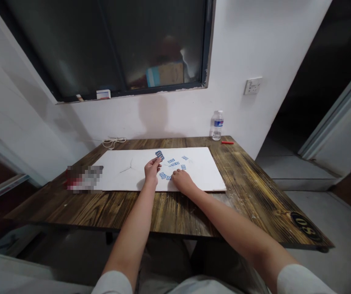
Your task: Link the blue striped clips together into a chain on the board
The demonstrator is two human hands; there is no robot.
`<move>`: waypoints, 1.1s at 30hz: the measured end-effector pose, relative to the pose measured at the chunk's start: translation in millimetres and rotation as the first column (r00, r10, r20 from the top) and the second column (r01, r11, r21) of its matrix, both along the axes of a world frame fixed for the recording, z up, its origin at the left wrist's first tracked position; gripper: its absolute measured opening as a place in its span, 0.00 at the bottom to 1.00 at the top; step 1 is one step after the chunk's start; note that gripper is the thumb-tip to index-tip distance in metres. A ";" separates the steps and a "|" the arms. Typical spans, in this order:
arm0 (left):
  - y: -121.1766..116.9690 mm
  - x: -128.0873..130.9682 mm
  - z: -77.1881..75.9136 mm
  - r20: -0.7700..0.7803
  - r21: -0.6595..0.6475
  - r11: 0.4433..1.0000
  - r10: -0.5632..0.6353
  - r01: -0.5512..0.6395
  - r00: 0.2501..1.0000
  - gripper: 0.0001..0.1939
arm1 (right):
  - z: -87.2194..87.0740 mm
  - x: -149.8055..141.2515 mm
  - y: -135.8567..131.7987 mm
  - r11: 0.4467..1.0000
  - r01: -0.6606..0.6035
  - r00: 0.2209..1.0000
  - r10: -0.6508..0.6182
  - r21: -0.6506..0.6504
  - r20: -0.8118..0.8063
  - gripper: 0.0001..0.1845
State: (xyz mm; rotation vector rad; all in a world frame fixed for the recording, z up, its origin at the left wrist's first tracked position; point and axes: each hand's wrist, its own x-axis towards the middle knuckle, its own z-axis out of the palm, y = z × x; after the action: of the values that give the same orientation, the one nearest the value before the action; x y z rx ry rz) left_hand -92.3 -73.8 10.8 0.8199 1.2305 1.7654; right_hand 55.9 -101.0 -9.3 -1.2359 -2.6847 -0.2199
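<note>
"Left hand raised off the board, thumb and fingers pinching a small stack of blue-backed cards!"

"And the right hand?"

"Down on the board, fingers loosely curled, nothing visibly in its grip, just beside the nearest loose card."

"Others?"

"More loose cards curve in a rough arc at centre frame, on a white board atop a wooden table."
</note>
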 end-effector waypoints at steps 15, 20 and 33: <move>1.1 -0.3 -3.2 0.002 -0.012 1.000 -0.007 0.007 1.000 0.24 | -5.9 1.5 5.2 0.999 -0.025 0.999 0.026 0.037 -0.020 0.11; 0.7 0.6 -3.1 -0.015 -0.020 1.000 -0.009 0.009 1.000 0.26 | -7.5 5.3 8.8 0.998 -0.020 0.998 0.024 0.065 -0.051 0.11; 3.6 -2.0 -7.5 -0.003 -0.023 1.000 -0.019 0.019 1.000 0.24 | -7.0 19.8 12.8 1.000 0.013 0.782 0.000 0.016 -0.624 0.12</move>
State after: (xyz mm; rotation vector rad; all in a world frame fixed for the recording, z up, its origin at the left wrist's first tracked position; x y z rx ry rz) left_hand -94.3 -70.2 3.3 0.8188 1.2390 1.7326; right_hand 75.7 -88.3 -16.3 -1.0657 -2.0886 0.1487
